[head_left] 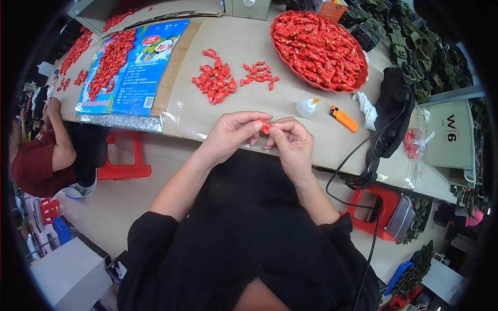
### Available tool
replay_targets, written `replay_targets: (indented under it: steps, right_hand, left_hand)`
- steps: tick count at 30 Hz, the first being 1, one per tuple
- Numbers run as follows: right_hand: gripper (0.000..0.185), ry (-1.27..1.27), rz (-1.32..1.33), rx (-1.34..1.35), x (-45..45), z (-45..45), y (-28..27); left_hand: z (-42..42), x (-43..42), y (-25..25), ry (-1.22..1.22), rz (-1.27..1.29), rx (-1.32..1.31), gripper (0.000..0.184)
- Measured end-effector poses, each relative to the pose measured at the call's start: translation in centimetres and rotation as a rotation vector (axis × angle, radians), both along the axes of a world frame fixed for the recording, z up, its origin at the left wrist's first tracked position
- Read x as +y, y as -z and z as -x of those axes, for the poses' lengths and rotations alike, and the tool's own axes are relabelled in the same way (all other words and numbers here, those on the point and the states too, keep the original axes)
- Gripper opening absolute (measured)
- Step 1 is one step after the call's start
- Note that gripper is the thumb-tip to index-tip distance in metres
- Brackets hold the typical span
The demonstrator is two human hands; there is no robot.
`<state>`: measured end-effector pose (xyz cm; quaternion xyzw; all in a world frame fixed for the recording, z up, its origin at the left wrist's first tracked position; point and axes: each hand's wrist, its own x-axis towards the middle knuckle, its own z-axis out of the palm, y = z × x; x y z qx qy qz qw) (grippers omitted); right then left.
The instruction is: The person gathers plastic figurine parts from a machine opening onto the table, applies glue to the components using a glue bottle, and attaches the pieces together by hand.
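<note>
Two bare hands, head view: left hand (pixel 232 135) and right hand (pixel 295 142), drawn close together at the near edge of the table (pixel 238 41), thumbs and fingertips of both pinching one small red piece (pixel 265 126). Piece partly covered by the fingers; its finer detail cannot be told.

One loose heap of red pieces (pixel 215 83), on the table beyond the left hand. One smaller cluster (pixel 259 78) of the same, just right of that heap.

One red bowl (pixel 332 90), wavy-rimmed, piled with many like pieces, at the far side. One white bottle (pixel 306 108) with a yellowish tip, beyond the right hand. One orange implement (pixel 344 119), black at one end, beside the bottle. One crumpled white tissue (pixel 367 111), next along.

One blue printed sheet (pixel 151 72), at left, bearing further red pieces. One clear bag (pixel 413 144) with red contents, at right, near a pale box (pixel 449 129) marked W 6.

Two red stools, one at left (pixel 136 163), one at right (pixel 383 207). One other person (pixel 46 158), dark red top, far left.
</note>
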<state>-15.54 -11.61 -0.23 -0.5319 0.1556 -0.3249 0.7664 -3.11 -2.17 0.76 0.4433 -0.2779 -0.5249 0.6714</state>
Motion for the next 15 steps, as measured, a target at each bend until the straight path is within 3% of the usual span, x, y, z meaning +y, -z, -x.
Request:
replay_targets:
  steps: [15]
  right_hand:
    - [0.004,-0.015,-0.013,-0.004,0.0,0.11,0.09]
  left_hand:
    - [-0.06,0.07,0.59,-0.002,0.011,-0.017,0.025]
